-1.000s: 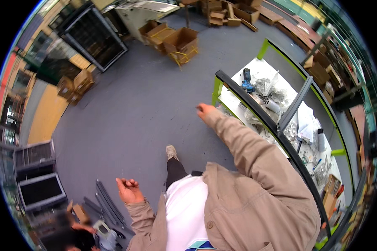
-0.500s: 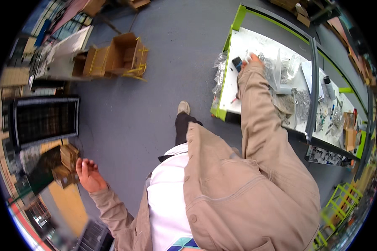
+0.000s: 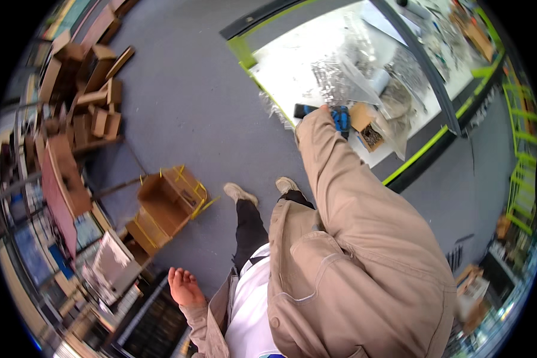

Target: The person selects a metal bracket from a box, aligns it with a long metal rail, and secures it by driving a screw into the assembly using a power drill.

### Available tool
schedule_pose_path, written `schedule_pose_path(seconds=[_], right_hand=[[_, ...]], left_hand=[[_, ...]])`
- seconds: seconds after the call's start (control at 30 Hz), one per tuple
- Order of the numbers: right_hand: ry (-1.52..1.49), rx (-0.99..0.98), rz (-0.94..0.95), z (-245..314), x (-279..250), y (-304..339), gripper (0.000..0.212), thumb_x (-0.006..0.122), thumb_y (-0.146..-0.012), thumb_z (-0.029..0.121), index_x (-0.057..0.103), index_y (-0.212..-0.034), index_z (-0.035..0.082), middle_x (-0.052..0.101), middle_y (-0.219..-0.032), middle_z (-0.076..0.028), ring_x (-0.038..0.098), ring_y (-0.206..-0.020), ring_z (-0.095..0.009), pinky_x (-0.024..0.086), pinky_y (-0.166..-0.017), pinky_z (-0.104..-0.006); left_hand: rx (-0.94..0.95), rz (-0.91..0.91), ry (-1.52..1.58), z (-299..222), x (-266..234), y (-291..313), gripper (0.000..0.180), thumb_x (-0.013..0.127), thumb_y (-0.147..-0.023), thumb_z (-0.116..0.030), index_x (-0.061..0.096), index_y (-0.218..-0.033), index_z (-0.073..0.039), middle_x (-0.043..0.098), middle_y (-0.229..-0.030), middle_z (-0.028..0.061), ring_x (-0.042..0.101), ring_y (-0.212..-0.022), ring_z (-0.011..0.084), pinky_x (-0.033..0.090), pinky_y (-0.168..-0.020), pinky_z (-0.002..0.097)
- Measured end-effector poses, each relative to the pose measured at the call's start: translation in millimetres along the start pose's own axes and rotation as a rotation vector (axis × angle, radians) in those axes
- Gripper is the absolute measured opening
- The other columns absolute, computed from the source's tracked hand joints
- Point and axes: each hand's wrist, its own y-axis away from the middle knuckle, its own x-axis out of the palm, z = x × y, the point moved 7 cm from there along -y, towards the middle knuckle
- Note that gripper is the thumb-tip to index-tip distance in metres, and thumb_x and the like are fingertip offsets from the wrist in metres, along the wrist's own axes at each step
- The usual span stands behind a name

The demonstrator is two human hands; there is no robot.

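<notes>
At the near left part of the white workbench [image 3: 280, 62], my right hand [image 3: 324, 110] is closed round a blue-and-black tool [image 3: 342, 121], which looks like a cordless drill. Its black end sticks out left of the hand and its blue part to the right; the sleeve hides most of my fingers. Just right of it stands a small open cardboard box [image 3: 370, 134] of small metal parts. Clear plastic bags [image 3: 394, 110] and loose metal pieces [image 3: 328, 77] lie beyond. My left hand [image 3: 185, 288] hangs low at my side, fingers loosely bent, holding nothing.
A dark frame post [image 3: 420, 59] rises across the workbench, which has green edges. On the grey floor to the left stands an open cardboard box [image 3: 167, 200] with yellow straps. More cartons [image 3: 92, 119] are piled at the far left. A green rack [image 3: 519, 149] stands at the right.
My view has turned, and the bench now lies farther up and left in it. My right hand has come nearer on the bench, and more of the blue-and-black tool shows. Both my shoes are now visible.
</notes>
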Motion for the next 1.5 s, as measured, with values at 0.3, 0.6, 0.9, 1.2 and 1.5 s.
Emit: schedule_pose_path(seconds=[0.3, 0.6, 0.9, 1.2, 1.5], right_hand=[[-0.132, -0.038, 0.243, 14.3, -86.9, 152.0, 0.029, 0.07, -0.082, 0.016, 0.057, -0.102, 0.0, 0.063, -0.089, -0.013, 0.067, -0.069, -0.027, 0.055, -0.055, -0.0409], [-0.434, -0.652, 0.563, 193.3, -292.6, 402.4, 0.072, 0.075, -0.083, 0.013, 0.042, -0.145, -0.004, 0.057, -0.135, -0.021, 0.068, -0.094, -0.031, 0.059, -0.078, -0.0415], [-0.353, -0.73, 0.354, 163.7, -536.8, 416.4, 0.052, 0.076, -0.083, 0.02, 0.054, -0.124, -0.003, 0.061, -0.108, -0.013, 0.061, -0.089, -0.022, 0.049, -0.08, -0.0372], [-0.175, -0.999, 0.131, 303.0, -710.3, 353.5, 0.041, 0.067, -0.084, 0.018, 0.054, -0.116, -0.002, 0.061, -0.102, -0.015, 0.061, -0.086, -0.023, 0.051, -0.077, -0.0377], [0.121, -0.812, 0.055, 499.4, -791.0, 171.9, 0.065, 0.066, -0.083, 0.006, 0.04, -0.142, 0.0, 0.063, -0.107, -0.013, 0.063, -0.087, -0.017, 0.054, -0.078, -0.0345]], left_hand=[[-0.139, 0.694, -0.35, -13.7, 306.4, -151.0, 0.02, 0.061, -0.096, -0.008, 0.059, -0.116, -0.007, 0.063, -0.093, 0.0055, 0.06, -0.076, 0.0165, 0.05, -0.066, 0.0287], [0.154, 1.253, -0.409, -44.1, 541.2, 18.6, 0.012, 0.061, -0.095, -0.007, 0.062, -0.107, -0.007, 0.063, -0.09, 0.0047, 0.059, -0.077, 0.0156, 0.049, -0.067, 0.0287], [-0.148, 1.827, -0.736, 211.2, 451.0, 348.7, 0.012, 0.061, -0.096, -0.006, 0.062, -0.108, -0.007, 0.064, -0.091, 0.0031, 0.061, -0.076, 0.0124, 0.05, -0.069, 0.028], [-0.399, 1.999, -0.714, 319.8, 469.1, 584.8, 0.018, 0.054, -0.103, -0.018, 0.061, -0.114, -0.006, 0.065, -0.097, 0.0036, 0.062, -0.087, 0.0135, 0.05, -0.076, 0.0294], [-0.672, 1.969, -0.383, 426.0, 638.0, 797.9, 0.036, 0.045, -0.109, -0.032, 0.059, -0.124, -0.002, 0.068, -0.108, 0.0107, 0.066, -0.1, 0.0217, 0.053, -0.09, 0.0355]])
